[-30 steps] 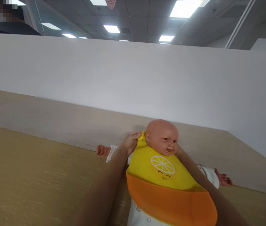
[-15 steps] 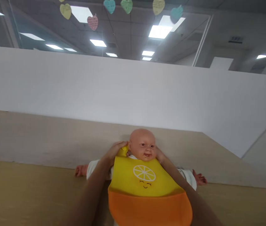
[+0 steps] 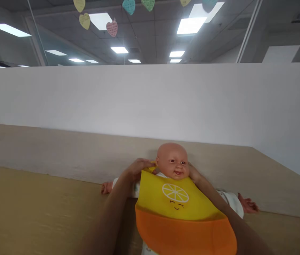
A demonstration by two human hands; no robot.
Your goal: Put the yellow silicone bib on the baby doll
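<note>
A baby doll (image 3: 171, 156) in white clothes lies on its back with both arms stretched out sideways. Over its chest is a yellow bib (image 3: 155, 198) with a lemon slice, a smiling face and an orange pocket (image 3: 184, 233) at the bottom. Beside the doll's neck, on the left of the picture, my left hand (image 3: 138, 167) has its fingers closed on the bib's yellow neck strap. Against the other side of the neck rests my right hand (image 3: 194, 173); its fingers are hidden behind the doll's head.
Below the doll is a pale wooden surface (image 3: 46, 209), with a greyer strip (image 3: 59, 148) behind it. A white partition (image 3: 128, 99) rises at the back, topped by glass with heart-shaped paper notes (image 3: 112, 28).
My view has turned, so the doll, bib and hands appear farther right. Less of the yellow strap shows by my left hand. The right hand stays at the neck.
</note>
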